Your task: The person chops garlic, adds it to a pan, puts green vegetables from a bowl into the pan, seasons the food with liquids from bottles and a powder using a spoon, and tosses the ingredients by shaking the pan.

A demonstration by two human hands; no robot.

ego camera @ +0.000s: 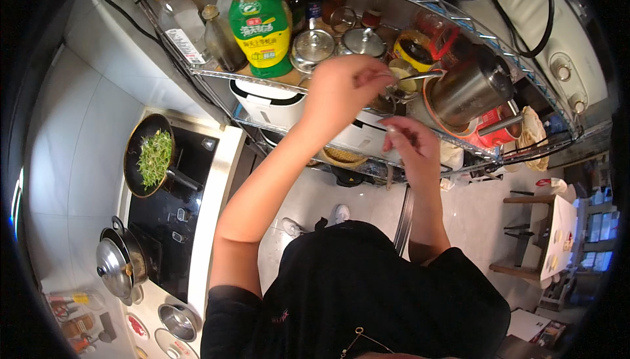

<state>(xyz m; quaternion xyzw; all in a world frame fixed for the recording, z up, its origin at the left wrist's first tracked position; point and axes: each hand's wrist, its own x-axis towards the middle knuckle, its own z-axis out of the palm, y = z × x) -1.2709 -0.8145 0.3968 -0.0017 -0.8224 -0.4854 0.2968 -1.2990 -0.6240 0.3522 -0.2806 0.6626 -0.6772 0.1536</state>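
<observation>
My left hand (352,81) reaches over the wire rack's upper shelf. Its pinched fingers are shut on the thin end of a metal spoon (421,76), whose wider end points right. Under the spoon is a glass jar with a pale yellowish lid or contents (404,83); I cannot tell which. Lower and to the right, my right hand (416,145) hangs before the shelf edge, fingers loosely curled and apart, with nothing visible in it. Behind my left hand stand two lidded seasoning pots (312,46), (364,41). A yellow-rimmed jar (413,49) of dark paste is close by.
A green oyster sauce bottle (263,29) and a steel pitcher (467,93) stand on the shelf. To the left, a frying pan (130,162) with green shredded vegetables sits on the black hob (162,221), near a lidded pot (115,265). A table (561,236) is at the right.
</observation>
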